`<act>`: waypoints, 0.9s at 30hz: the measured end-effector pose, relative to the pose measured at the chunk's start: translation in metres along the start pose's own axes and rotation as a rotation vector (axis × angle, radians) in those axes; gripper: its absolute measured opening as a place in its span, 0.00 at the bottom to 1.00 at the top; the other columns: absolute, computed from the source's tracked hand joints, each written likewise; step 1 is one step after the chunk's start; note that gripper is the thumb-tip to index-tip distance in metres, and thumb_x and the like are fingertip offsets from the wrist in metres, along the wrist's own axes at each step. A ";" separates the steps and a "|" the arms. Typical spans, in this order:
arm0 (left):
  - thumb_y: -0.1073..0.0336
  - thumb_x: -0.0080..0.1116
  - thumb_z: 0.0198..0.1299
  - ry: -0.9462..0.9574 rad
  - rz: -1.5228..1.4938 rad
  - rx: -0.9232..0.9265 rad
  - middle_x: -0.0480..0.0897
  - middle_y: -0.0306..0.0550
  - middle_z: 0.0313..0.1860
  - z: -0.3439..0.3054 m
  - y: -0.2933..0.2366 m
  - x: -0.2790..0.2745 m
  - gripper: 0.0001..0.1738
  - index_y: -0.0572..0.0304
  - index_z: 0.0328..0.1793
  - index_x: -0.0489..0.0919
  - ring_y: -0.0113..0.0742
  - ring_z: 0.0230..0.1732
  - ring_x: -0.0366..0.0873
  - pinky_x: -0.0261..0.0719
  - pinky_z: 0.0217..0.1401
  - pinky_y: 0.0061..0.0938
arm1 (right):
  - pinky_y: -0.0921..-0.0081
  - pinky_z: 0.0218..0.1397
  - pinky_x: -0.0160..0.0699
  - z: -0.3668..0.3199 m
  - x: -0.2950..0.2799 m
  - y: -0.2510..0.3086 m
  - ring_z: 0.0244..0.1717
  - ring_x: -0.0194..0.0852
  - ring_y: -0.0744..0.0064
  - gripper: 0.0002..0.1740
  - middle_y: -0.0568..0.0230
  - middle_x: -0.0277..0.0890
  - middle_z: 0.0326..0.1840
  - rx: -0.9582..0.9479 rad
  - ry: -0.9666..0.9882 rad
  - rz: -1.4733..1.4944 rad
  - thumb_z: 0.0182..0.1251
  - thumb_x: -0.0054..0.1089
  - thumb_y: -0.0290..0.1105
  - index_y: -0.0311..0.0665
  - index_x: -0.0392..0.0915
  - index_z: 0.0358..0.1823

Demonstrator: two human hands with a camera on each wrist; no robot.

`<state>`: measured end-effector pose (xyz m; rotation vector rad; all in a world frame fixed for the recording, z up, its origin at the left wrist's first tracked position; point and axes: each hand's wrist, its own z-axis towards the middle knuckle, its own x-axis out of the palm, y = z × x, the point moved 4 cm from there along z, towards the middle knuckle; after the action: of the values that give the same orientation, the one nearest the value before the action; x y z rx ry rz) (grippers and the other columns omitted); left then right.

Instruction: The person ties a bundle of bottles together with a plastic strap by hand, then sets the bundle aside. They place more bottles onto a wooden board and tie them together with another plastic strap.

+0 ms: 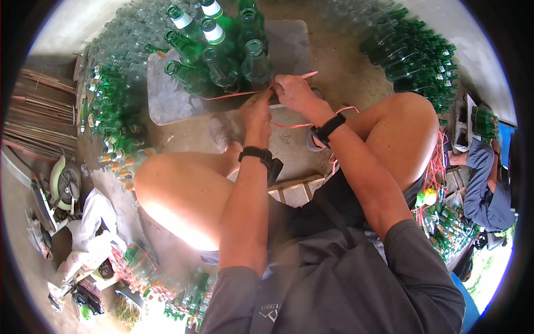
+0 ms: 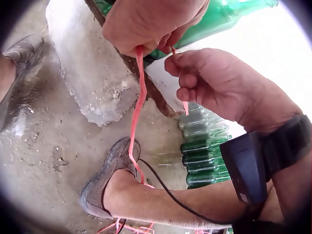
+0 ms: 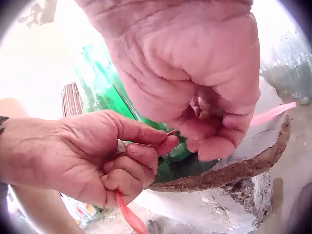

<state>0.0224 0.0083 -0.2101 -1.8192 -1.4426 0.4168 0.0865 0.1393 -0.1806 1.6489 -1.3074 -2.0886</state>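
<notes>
A bunch of green glass bottles (image 1: 256, 65) stands upright on a flat slab (image 1: 167, 103), several with white neck labels. Pink plastic strapping (image 1: 236, 94) runs low around its near side to both hands. My left hand (image 1: 257, 116) is at the bundle's near right corner, pinching the strapping between thumb and forefinger. A long strand (image 2: 139, 102) hangs from that same hand toward the floor. Close against it, my right hand (image 1: 300, 93) grips the strapping with curled fingers, and a short free tail (image 3: 273, 114) sticks out past them. The crossing point is partly hidden by fingers.
Rows of bottles line the left (image 1: 114, 111) and right (image 1: 414, 58). A pale block (image 2: 92, 68) lies under the slab. Tangled pink strapping (image 1: 436, 161) lies by the right knee. Another person (image 1: 486, 183) sits at the far right near a bottle bundle (image 1: 485, 123).
</notes>
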 end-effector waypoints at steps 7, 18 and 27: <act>0.68 0.72 0.57 -0.031 0.078 0.013 0.82 0.37 0.27 -0.003 -0.012 0.001 0.10 0.69 0.41 0.89 0.23 0.20 0.67 0.57 0.20 0.25 | 0.45 0.45 0.81 -0.001 -0.002 0.007 0.43 0.81 0.30 0.07 0.35 0.82 0.38 -0.043 -0.058 -0.059 0.67 0.58 0.28 0.31 0.81 0.39; 0.73 0.71 0.53 -0.093 0.069 0.063 0.86 0.39 0.31 -0.003 -0.012 -0.001 0.07 0.71 0.37 0.90 0.26 0.30 0.75 0.69 0.32 0.25 | 0.45 0.42 0.81 0.000 -0.006 0.006 0.38 0.82 0.33 0.06 0.38 0.82 0.32 -0.025 -0.094 -0.099 0.63 0.57 0.27 0.34 0.82 0.35; 0.72 0.73 0.55 -0.048 0.041 0.077 0.76 0.34 0.24 -0.003 -0.014 -0.004 0.05 0.64 0.35 0.87 0.21 0.17 0.64 0.54 0.18 0.21 | 0.40 0.50 0.79 0.002 -0.005 0.003 0.44 0.82 0.30 0.11 0.34 0.82 0.36 0.073 -0.005 -0.055 0.66 0.56 0.31 0.30 0.82 0.33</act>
<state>0.0141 0.0047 -0.1986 -1.7900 -1.4045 0.5335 0.0852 0.1419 -0.1747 1.7293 -1.3705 -2.1003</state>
